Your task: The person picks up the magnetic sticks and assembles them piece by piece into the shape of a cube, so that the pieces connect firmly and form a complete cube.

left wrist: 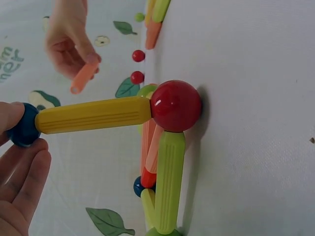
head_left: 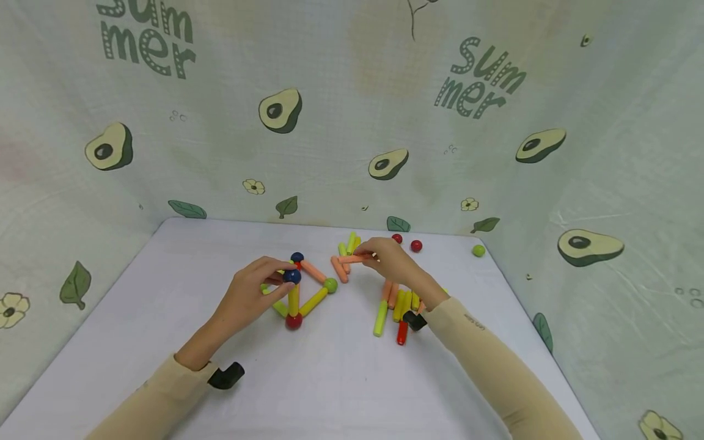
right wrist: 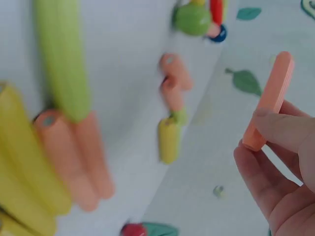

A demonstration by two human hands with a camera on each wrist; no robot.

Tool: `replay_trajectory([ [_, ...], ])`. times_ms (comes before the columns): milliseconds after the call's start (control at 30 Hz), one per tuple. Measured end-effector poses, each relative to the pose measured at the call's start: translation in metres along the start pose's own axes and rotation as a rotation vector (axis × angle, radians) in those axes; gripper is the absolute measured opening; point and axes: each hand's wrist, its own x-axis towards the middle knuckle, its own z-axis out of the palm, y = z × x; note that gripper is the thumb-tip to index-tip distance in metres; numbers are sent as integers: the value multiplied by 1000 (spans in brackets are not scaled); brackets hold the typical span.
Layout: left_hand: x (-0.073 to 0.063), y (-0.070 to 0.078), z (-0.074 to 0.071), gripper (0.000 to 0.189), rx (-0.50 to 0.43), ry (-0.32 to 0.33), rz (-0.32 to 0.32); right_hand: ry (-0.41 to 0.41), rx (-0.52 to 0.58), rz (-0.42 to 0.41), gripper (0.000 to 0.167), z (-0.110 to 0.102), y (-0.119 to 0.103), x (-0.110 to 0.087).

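Left arm [head_left: 156, 400] slanting in from lower left of head view, beige sleeve [head_left: 178, 382] leaving wrist [head_left: 195, 349] bare. Left hand [head_left: 255, 286] pinching, thumb lying below, fingers curving above. Right arm [head_left: 495, 360] slanting in from lower right, sleeve covering forearm. Right hand [head_left: 389, 260] pinching between thumb and fingers, back facing up, hovering slightly farther forward than left. Gap showing between hands.
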Motion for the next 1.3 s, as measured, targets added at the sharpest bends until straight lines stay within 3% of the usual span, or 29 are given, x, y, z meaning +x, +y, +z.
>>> replay_trajectory([
  [133, 0, 1, 0, 42, -8, -2, -4, 28, 14, -139, 24, 3, -21, 7],
  [267, 0, 2, 0, 42, -11, -4, -11, 23, 28, -200, 26, 4, -39, 10],
  [600, 0, 2, 1, 40, -18, 1, 5, 12, 46, -255, 26, 10, -61, 17],
  [967, 2, 4, 3, 40, -29, 12, 32, 28, 45, -315, 24, 14, -66, 19],
  [1300, 15, 15, 13, 40, 107, 28, 20, 50, 74, -320, 23, 16, -68, 22],
])
